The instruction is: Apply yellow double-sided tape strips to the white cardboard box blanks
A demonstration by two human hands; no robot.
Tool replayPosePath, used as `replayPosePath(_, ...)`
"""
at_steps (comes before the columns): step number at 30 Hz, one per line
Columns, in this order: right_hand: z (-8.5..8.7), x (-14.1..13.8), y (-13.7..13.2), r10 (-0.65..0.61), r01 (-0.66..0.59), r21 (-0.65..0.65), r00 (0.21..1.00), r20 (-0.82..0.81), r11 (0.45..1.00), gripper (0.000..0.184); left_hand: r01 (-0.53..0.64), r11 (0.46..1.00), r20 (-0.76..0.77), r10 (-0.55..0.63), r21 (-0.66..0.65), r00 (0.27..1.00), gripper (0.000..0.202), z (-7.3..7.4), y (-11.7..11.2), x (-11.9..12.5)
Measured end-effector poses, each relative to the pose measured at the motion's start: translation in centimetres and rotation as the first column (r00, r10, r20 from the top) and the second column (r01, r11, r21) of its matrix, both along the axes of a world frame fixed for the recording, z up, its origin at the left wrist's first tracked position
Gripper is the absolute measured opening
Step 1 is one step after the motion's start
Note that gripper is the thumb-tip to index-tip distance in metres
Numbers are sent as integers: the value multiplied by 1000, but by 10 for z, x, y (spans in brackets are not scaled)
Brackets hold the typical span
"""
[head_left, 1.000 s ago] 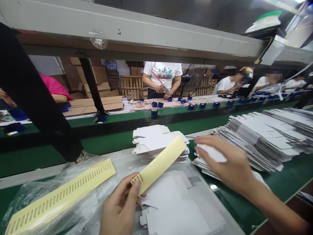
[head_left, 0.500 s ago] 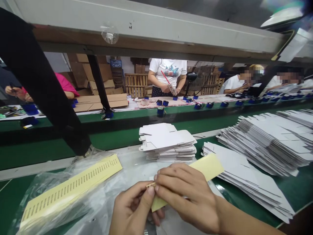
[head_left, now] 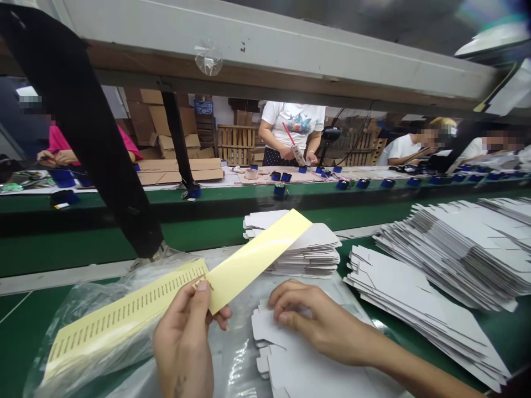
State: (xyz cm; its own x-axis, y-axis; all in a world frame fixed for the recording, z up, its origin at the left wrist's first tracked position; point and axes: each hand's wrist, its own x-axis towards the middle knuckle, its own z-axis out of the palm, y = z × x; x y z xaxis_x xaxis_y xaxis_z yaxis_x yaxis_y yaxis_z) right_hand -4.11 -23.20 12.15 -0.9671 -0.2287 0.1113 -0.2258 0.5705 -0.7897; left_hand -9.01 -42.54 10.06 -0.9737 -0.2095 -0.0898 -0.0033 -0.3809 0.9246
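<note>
My left hand (head_left: 193, 320) pinches one end of a yellow strip of sticker sheet (head_left: 257, 260), which slants up to the right with a few printed marks beside my thumb. My right hand (head_left: 307, 315) is over a flat white folded carton (head_left: 307, 365) in front of me. Its fingers are curled down at the carton's left end, and the fingertips are partly hidden, so whatever is in them does not show. A stack of flat white cartons (head_left: 307, 260) stands behind, partly covered by the strip.
More yellow printed sticker sheets (head_left: 128, 309) lie on clear plastic wrap (head_left: 78, 309) at the left. Stacks of flat white cartons (head_left: 418, 309) fill the right side. A dark post (head_left: 103, 149) rises at the left. Beyond a green belt (head_left: 224, 210) with blue parts, several people work.
My hands have come apart. The left has drawn the yellow strip left and raised it. The right has let go of the strip and is over the white carton, now uncovered.
</note>
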Motion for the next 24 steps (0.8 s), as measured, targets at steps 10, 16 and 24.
replayPosePath(10, -12, -7, -6, -48, 58, -55, 986, 161, 997, 14, 114, 992, 25, -113, -57, 993, 38, -6, 2, 5)
replayPosePath(16, -18, -8, -6, -82, 100, -80, 976, 203, 992, 19, 173, 984, 25, -173, -44, 985, 39, -3, 5, 8)
replayPosePath(24, -24, -8, -8, -102, 115, -117, 988, 114, 986, 18, 177, 983, 25, -175, -54, 984, 40, -7, 5, 5)
